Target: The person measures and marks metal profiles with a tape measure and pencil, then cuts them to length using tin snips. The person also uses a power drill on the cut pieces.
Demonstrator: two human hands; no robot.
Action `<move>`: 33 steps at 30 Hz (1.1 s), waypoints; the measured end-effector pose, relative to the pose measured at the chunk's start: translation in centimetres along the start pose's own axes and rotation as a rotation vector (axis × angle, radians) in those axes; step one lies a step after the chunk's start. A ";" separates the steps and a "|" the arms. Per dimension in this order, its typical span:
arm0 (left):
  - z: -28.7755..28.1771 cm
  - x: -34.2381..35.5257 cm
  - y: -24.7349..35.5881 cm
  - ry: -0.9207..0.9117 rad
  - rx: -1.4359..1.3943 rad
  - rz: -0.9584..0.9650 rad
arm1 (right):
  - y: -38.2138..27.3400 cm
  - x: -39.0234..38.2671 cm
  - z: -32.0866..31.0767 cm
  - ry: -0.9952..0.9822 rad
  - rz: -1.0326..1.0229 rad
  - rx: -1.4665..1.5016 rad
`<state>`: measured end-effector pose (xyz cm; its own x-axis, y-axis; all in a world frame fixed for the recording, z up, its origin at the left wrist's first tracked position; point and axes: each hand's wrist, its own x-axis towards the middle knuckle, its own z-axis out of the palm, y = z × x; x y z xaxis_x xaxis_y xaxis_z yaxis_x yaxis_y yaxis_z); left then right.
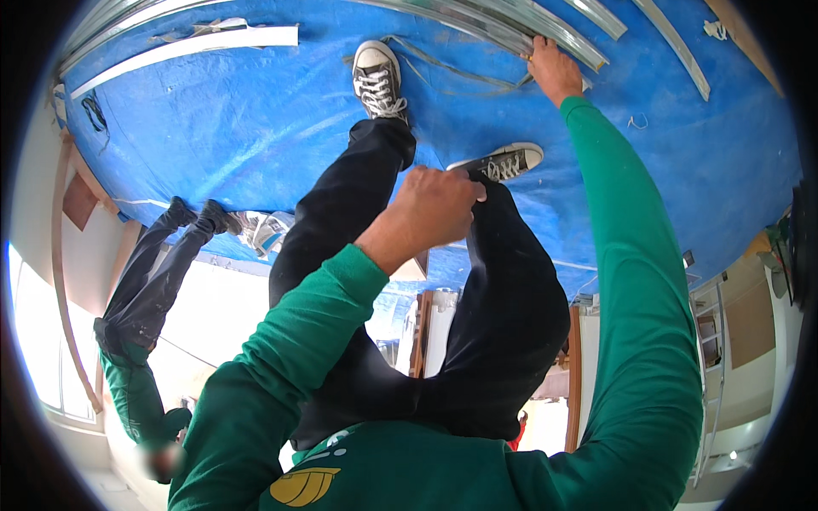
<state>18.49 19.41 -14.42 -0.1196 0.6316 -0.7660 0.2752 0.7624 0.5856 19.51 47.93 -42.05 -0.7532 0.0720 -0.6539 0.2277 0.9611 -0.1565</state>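
Observation:
My right hand [555, 70] reaches out to a stack of long silvery metal channels [490, 27] on the floor. Its fingers are bent over the near edge of the stack, close to the right end. My left hand [429, 209] is closed in a loose fist in front of my right knee, its back toward me. Whether anything lies inside that fist is hidden. Both my arms wear green sleeves. Under the stack, a loose grey strap [443, 75] trails over the floor between my sneakers [379, 81].
Blue plastic sheeting [281, 128] covers the floor. A white strip [196, 53] lies at the far left, and more metal channels [677, 47] lie at the far right. Another person [141, 341] in green stands at the left. A ladder [711, 358] stands at the right.

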 end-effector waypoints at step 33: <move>-2.6 -9.7 -44.7 0.700 -1.857 0.268 | 9.9 -41.1 -2.3 -0.870 0.215 0.137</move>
<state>4.89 -20.42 -32.52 -0.6598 0.3177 -0.6809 -0.7379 -0.4453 0.5072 51.28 55.14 -15.05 0.0338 -0.0337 -0.9989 0.4228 0.9061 -0.0162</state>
